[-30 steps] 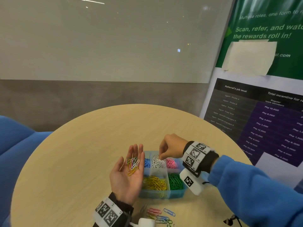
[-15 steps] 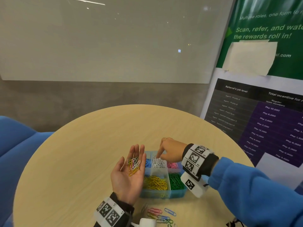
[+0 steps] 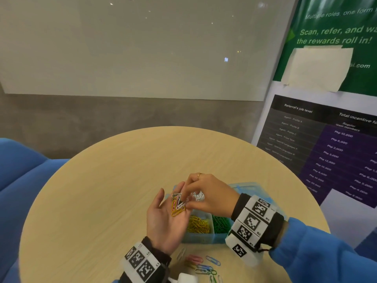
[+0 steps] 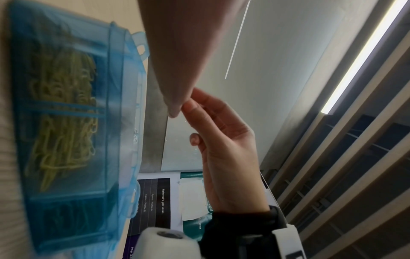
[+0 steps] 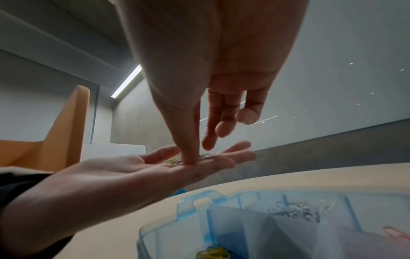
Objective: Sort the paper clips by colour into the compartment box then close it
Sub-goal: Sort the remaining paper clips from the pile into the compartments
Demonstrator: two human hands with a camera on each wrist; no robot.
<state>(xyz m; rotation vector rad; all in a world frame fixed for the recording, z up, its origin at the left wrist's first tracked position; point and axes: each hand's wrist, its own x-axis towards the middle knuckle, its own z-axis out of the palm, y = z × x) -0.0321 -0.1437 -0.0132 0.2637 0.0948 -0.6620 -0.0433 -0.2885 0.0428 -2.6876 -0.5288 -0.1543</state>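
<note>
Table (image 3: 122, 180) round, pale wood | whiteboard (image 3: 142, 48) behind | poster (image 3: 336, 58) right

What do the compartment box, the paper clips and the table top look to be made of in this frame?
Compartment box: translucent blue plastic, glossy; the yellow clips show through its wall.
Paper clips in the left hand: thin bent wire in yellow, pink, white and green, probably coated metal; too small to confirm.
Table: pale wood-grain surface, matte, likely laminate rather than solid wood.

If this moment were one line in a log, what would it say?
step: sorting | left hand: open, palm up, mixed clips on it | right hand: fingers reach into those clips | compartment box: open | loose clips: on table
</note>
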